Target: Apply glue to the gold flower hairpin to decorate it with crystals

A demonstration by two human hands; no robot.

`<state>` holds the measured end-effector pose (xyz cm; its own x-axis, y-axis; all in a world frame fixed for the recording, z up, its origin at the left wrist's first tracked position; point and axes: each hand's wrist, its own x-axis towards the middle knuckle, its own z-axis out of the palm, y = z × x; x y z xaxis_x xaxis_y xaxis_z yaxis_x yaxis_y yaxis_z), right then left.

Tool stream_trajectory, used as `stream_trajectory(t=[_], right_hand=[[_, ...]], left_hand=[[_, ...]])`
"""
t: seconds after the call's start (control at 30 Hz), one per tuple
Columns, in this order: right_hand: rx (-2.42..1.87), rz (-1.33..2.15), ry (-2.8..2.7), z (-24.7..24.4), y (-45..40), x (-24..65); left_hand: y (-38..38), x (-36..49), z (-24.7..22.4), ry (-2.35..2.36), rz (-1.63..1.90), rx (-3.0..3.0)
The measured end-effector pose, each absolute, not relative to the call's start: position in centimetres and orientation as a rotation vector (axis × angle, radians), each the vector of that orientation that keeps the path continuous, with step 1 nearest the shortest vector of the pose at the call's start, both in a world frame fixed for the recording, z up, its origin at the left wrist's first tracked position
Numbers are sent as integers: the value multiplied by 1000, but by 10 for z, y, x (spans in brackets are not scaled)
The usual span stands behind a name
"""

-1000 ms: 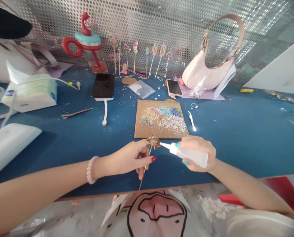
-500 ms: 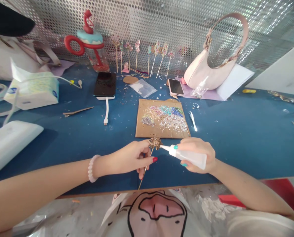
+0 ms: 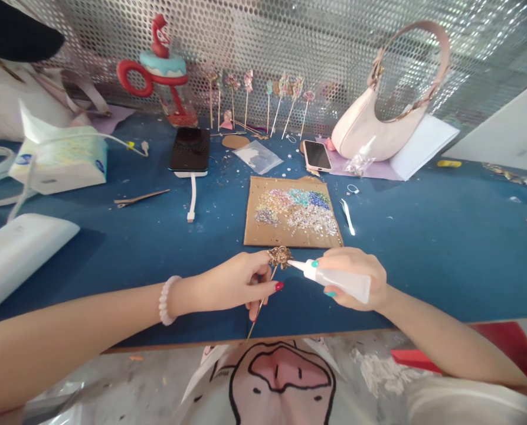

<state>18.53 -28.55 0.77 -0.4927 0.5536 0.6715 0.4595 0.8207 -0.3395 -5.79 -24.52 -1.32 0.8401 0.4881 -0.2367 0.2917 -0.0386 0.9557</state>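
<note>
My left hand (image 3: 241,283) is closed around the thin stem of a gold hairpin (image 3: 280,257), whose ornate flower-like head stands above the thumb and fingers. In my right hand (image 3: 356,277) is a white glue bottle (image 3: 343,283), held tilted with its narrow nozzle pointing left. The nozzle tip is at the right side of the ornament; whether it touches cannot be made out. Just beyond the hands lies a piece of cardboard (image 3: 267,237) strewn with small rhinestones (image 3: 311,218) in white, blue, turquoise, pink and yellow patches.
White tweezers (image 3: 347,217) lie right of the cardboard. Behind are a small plastic bag (image 3: 258,156), two phones (image 3: 189,149), and several decorated sticks (image 3: 282,106) standing upright. A pink handbag (image 3: 378,133) stands at the back right, a tissue pack (image 3: 59,162) at the left.
Both hands keep nearly the same pose, with the nozzle still at the ornament. The whole view has shifted very slightly.
</note>
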Motion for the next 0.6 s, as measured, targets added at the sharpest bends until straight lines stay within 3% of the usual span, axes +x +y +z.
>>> stream_trajectory(t=[0.6], right_hand=[[-766, 55, -2190, 10, -287, 183]], left_hand=[[-245, -59, -15, 642, 135, 1664]])
